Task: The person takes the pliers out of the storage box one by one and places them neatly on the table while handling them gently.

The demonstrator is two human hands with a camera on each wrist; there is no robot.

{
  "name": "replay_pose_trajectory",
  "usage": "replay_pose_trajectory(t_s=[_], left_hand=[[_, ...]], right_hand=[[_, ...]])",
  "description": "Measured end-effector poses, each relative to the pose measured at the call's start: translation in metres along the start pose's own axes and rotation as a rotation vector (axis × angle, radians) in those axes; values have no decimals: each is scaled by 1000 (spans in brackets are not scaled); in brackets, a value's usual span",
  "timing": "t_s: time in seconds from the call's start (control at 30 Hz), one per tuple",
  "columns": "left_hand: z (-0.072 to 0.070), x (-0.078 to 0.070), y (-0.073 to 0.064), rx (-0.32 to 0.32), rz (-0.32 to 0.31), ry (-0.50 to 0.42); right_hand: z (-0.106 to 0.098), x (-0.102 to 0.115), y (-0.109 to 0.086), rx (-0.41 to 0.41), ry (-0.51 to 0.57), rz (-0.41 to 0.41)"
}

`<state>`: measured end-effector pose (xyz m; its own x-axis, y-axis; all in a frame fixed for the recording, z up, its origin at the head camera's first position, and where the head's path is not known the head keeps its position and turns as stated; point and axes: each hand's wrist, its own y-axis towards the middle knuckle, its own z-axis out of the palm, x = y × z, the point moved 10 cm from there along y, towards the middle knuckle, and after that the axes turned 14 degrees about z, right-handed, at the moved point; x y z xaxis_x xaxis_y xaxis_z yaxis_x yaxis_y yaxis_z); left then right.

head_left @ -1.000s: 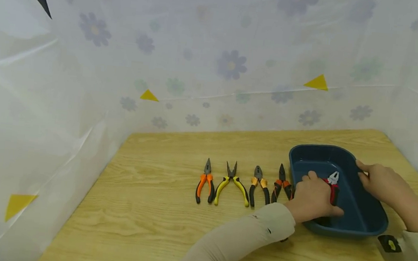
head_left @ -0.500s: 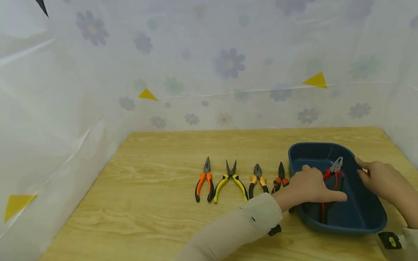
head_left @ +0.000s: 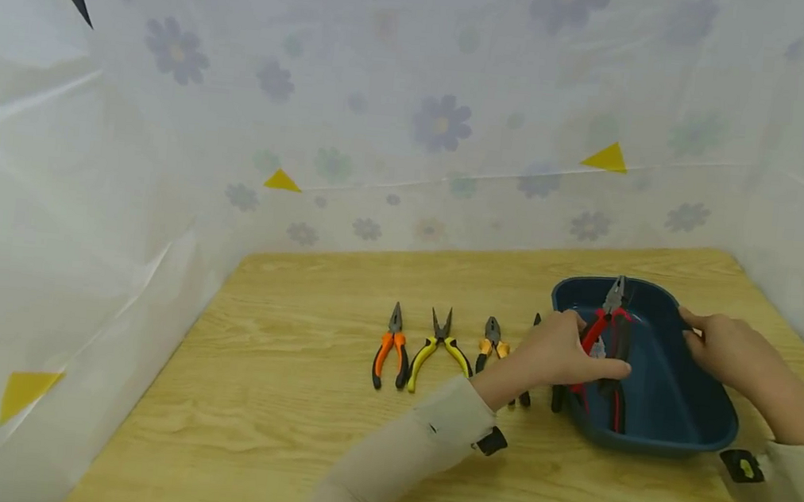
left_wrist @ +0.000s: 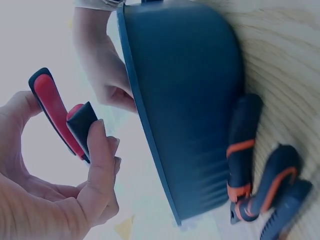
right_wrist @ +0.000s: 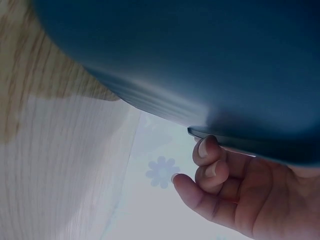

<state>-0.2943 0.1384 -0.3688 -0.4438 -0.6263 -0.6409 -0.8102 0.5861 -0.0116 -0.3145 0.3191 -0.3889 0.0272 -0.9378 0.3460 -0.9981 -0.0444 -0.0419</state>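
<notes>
My left hand (head_left: 554, 352) pinches red-and-black pliers (head_left: 614, 301) between thumb and fingers, their grey jaws pointing away from me. These pliers hang over the left part of a dark blue tub (head_left: 672, 442). Below them, another pair of pliers (head_left: 619, 409) with red-and-black handles lies inside, partly hidden. On the tub's right rim, my right hand (head_left: 738, 352) holds on, its fingers curled under the lip in the right wrist view. Seen from the left wrist, the held handles (left_wrist: 52, 107) sit between my thumb and fingertips.
Left of the tub, orange pliers (head_left: 392, 350), yellow pliers (head_left: 440, 346) and yellow-and-black pliers (head_left: 491, 338) lie in a row on the wooden table (head_left: 274, 399). Black-and-orange pliers (left_wrist: 242, 145) rest close to the tub's wall, mostly behind my left hand in the head view.
My left hand has raised the red-and-black pliers from inside the tub and carried them left. The right hand stays on the rim.
</notes>
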Motion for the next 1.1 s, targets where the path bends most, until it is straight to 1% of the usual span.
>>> replay_pose_trajectory(t_s=[0.1, 0.17, 0.27, 0.37, 0.5, 0.6, 0.7, 0.83, 1.03, 1.1], left_hand=[[-6, 6, -7, -27, -4, -36], [-8, 11, -12, -34, -11, -71], [-13, 18, -20, -43, -22, -92], [-20, 25, -27, -59, -33, -84], [-32, 39, -36, -77, -65, -44], [-42, 51, -44, -90, -82, -49], [-54, 65, -54, -113, -93, -74], [-67, 83, -65, -138, -99, -71], [-83, 103, -79, -164, -124, -81], [-88, 107, -83, -172, -122, -47]], right_hand=[[-2, 2, -1, -12, -6, -10], [-1, 2, -2, 0, -2, -8], [-1, 1, -4, 16, 0, 3], [-1, 0, -6, 21, 2, 12], [-2, 0, -8, 11, -1, 11], [-3, 0, -8, 9, -2, 9], [-2, 1, -8, 12, -7, 9], [-1, 1, -8, 17, -7, 23], [-1, 2, -9, 3, -1, 23], [-2, 4, -9, -2, 3, 22]])
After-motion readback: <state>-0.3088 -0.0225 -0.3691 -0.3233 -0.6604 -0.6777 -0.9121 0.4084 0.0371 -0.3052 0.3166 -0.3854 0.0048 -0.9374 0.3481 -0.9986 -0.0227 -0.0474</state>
